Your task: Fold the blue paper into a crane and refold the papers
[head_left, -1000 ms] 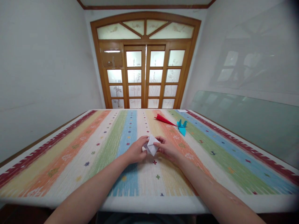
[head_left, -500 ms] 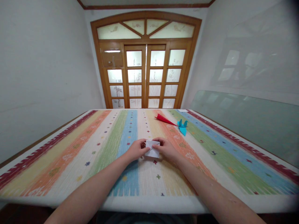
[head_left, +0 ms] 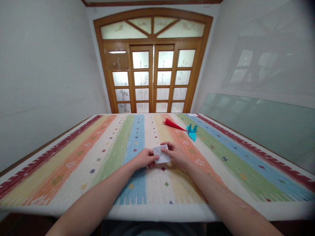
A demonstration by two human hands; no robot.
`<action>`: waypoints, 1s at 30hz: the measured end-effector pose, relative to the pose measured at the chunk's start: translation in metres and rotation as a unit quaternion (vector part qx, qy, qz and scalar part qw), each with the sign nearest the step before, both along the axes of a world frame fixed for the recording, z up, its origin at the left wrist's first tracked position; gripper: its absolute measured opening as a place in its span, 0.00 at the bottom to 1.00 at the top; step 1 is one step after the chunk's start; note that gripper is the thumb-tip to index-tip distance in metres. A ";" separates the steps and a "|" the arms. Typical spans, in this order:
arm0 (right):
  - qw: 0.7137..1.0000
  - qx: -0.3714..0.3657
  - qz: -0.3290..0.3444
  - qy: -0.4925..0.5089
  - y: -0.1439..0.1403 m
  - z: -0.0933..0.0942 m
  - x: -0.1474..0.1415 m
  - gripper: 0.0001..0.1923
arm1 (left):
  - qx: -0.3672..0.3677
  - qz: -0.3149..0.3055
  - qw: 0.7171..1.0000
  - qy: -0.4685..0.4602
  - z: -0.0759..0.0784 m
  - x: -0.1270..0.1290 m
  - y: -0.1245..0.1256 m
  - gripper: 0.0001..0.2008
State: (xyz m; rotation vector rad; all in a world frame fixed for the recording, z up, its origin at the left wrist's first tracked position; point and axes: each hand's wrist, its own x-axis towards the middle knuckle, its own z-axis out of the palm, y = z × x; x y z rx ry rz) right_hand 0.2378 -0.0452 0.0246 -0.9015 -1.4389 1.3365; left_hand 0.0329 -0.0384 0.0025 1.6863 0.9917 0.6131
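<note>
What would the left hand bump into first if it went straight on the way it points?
The left hand would meet the paper in its grip first, then probably the right hand, though depth is unclear.

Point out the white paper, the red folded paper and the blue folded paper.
White paper point(head_left: 163, 157): head view, on its front face.
Red folded paper point(head_left: 175, 125): head view, its middle.
Blue folded paper point(head_left: 192, 134): head view, its middle.
</note>
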 end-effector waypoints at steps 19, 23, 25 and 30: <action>0.997 -0.022 0.039 -0.069 0.000 -0.007 0.000 0.19 | 0.048 0.057 0.997 -0.029 -0.001 0.006 -0.001 0.19; 0.995 -0.045 0.011 -0.094 0.003 -0.011 0.001 0.20 | 0.043 0.046 0.997 -0.033 -0.001 0.009 -0.002 0.19; 0.993 -0.051 0.010 -0.104 0.004 -0.013 0.001 0.21 | 0.034 0.070 0.996 -0.035 -0.001 0.009 -0.001 0.20; 0.994 -0.046 0.035 -0.097 0.006 -0.015 0.002 0.23 | 0.045 0.094 0.993 -0.048 -0.001 0.006 0.004 0.20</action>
